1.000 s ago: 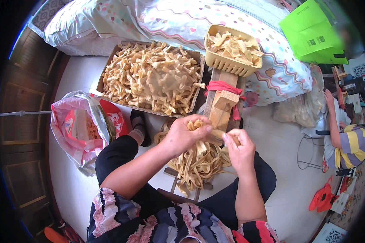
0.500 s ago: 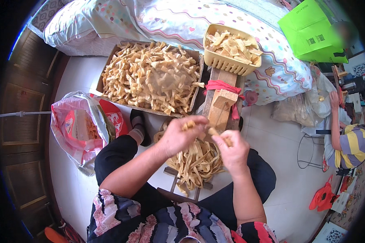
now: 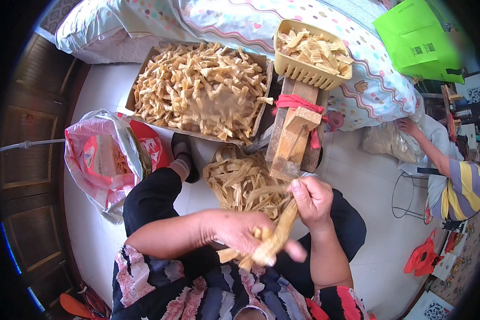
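Observation:
My left hand, blurred low over my lap, holds several short, pale yellow knotted pieces. A long flat strip runs from it up to my right hand, whose thumb and fingers pinch it. Beyond them lies a loose heap of similar strips, beside a wooden stand with a block and red cloth tied on it. A cardboard box heaped with knotted pieces is at upper left of the stand; a yellow basket of flat pieces sits on its far end.
A patterned bed spans the back. An open lined bag stands left, near dark wooden doors. At right are a green bag, a plastic sack, a wire stand and another person in a striped top, arm outstretched.
My left hand has dropped toward my lap, drawing out a strip between my hands. My right hand has shifted slightly right. The other person's hand has reached leftward onto the plastic sack.

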A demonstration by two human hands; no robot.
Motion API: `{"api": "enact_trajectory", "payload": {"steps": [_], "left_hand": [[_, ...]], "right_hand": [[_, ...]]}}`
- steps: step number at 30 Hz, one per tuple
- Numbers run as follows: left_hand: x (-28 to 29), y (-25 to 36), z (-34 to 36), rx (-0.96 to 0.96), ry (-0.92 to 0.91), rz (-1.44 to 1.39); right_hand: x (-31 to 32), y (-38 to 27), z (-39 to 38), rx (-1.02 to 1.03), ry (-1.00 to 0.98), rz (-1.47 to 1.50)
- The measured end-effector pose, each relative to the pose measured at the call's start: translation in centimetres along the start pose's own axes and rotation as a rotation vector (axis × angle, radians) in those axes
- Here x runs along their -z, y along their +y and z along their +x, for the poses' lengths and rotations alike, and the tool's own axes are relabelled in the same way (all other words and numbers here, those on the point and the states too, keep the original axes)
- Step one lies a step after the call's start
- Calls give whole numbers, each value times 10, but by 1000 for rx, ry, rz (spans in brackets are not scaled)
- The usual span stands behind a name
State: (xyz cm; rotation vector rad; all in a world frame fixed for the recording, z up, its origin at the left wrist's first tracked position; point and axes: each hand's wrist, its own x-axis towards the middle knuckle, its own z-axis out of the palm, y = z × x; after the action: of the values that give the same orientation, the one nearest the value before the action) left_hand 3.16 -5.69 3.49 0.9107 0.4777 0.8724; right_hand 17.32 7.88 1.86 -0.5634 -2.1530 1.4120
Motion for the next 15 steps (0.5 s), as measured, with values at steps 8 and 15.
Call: {"api": "enact_trajectory", "payload": {"steps": [8, 15], "left_hand": [[29, 3, -6, -141, 483, 1500], [34, -7, -2, -355, 780, 1536]], "right_hand": [[-17, 19, -18, -918, -348, 888], [-32, 2, -14, -752, 41, 1148]]}}
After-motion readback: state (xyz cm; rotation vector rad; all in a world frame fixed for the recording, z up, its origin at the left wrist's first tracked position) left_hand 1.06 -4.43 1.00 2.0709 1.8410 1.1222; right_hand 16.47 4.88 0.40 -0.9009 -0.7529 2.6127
